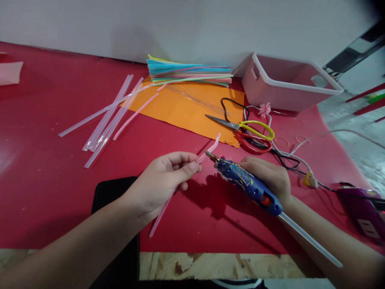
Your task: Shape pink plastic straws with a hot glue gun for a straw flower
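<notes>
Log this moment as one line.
left hand: holding bent pink piece | right hand: gripping blue glue gun, nozzle near piece | nearby: scissors, orange sheet

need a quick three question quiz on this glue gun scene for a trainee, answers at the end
1. Which hand holds the blue glue gun?
2. True or false: part of the scissors lies over the orange sheet.
3. The pink stem in the left hand is: A) straight; B) bent near its far end; C) coiled into a ring.

Key: 1. The right hand; 2. True; 3. B
</notes>
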{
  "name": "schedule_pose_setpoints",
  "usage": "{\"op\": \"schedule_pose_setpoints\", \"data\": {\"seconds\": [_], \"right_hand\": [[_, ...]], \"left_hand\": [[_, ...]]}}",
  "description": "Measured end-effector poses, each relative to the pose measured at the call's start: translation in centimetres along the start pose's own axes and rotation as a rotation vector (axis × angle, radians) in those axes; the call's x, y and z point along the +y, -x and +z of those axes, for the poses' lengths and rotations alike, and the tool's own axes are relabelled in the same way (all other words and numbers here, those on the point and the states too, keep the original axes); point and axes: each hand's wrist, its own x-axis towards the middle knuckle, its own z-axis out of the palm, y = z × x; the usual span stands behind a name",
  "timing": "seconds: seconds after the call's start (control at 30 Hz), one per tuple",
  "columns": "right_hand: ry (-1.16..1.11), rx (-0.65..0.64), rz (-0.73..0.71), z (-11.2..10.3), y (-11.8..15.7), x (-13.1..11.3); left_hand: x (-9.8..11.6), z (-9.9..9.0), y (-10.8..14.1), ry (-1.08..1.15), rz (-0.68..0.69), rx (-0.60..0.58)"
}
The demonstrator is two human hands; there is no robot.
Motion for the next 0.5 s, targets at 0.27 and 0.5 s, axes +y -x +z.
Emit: {"op": "schedule_pose_setpoints", "data": {"seconds": [0.27, 0.5], "right_hand": [[0.001, 0.006, -0.002, 0.15, -0.07, -0.09], [0.007, 0.02, -0.032, 0.2, -0.15, -0.05]], "left_hand": [[-0.15, 0.03, -0.08, 0.006, -0.002, 0.0], [-0.03, 0.09, -0.11, -0.013, 0.008, 0.008]]}}
